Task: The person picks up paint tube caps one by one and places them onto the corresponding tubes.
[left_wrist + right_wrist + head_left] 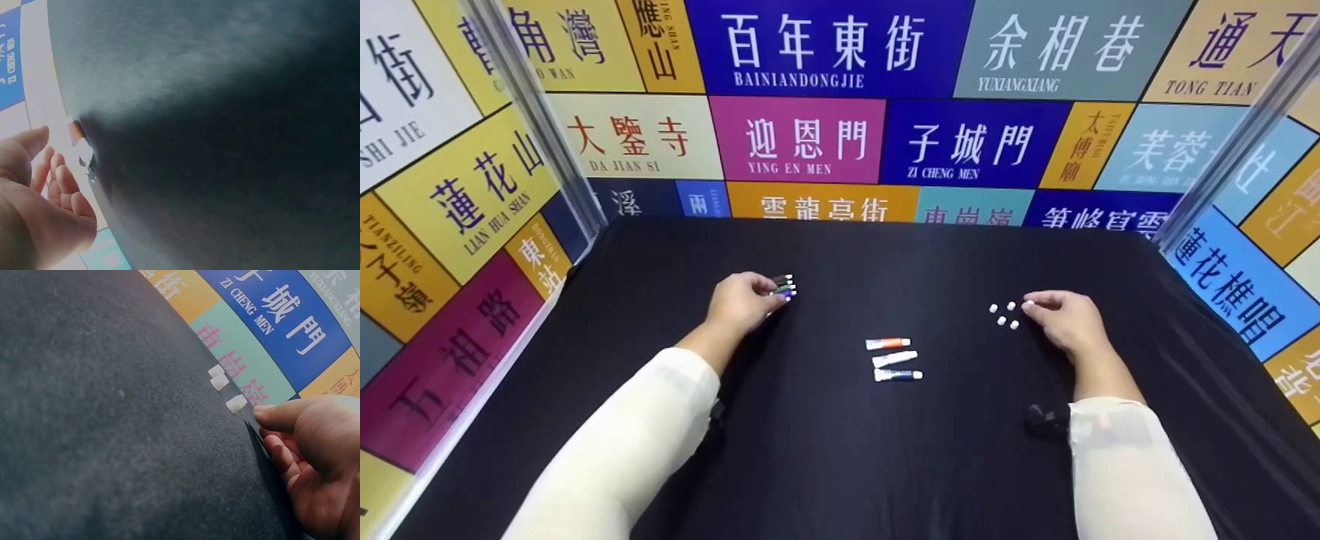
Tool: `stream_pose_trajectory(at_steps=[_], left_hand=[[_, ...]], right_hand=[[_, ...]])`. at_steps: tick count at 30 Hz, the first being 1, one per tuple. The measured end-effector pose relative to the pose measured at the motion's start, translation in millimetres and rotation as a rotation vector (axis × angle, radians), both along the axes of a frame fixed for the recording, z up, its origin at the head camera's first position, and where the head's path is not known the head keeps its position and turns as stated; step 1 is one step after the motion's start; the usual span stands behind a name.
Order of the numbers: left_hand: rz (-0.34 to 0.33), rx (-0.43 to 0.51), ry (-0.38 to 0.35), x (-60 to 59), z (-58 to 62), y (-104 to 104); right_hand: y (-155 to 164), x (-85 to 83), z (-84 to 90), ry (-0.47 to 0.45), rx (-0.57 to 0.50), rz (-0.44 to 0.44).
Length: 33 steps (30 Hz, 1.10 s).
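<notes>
My left hand [744, 301] lies over a row of small paint tubes [784, 289] on the black cloth, thumb beside the lowest one; green, blue and dark ends with white caps stick out past the fingers. In the left wrist view the left hand [48, 197] shows thumb and bent fingers apart, nothing visible between them. On the right, my right hand [1066, 321] pinches a small white cap-like piece [1027, 306] between thumb and fingertip. Several more white pieces [1002, 320] lie just left of it. The right wrist view shows white pieces [237, 404] close to the thumb tip.
Between the hands, three paint tubes [894, 358], orange, white and dark blue, lie side by side with white caps pointing right. Black cloth [840, 465] covers the table. Panels with street names [799, 139] stand behind and at both sides, with clear corner posts.
</notes>
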<state>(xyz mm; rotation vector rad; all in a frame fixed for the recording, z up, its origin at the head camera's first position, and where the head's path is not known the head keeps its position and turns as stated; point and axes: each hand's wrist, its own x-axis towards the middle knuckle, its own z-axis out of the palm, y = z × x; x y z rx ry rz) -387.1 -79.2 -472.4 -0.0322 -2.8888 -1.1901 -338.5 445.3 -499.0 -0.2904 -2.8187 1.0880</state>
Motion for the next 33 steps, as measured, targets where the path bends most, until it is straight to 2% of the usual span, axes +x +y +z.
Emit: stream_pose_trajectory(at_steps=[7, 21, 27, 33], left_hand=[[0.002, -0.083, -0.020, 0.5, -8.8, -4.9], [-0.026, -0.111, -0.064, 1.3, -11.3, -10.6], [-0.048, -0.150, -0.056, 1.9, -10.7, -9.8], [-0.081, -0.203, -0.017, 1.5, -11.3, -8.9]], right_hand=[[1.0, -0.2, -0.7, 0.003, -0.041, -0.019], [0.0, 0.3, -0.9, -0.001, -0.034, -0.018], [-1.1, 1.2, -1.5, 0.018, -0.022, -0.010], [-1.8, 1.1, -0.9, 0.015, -0.029, -0.016]])
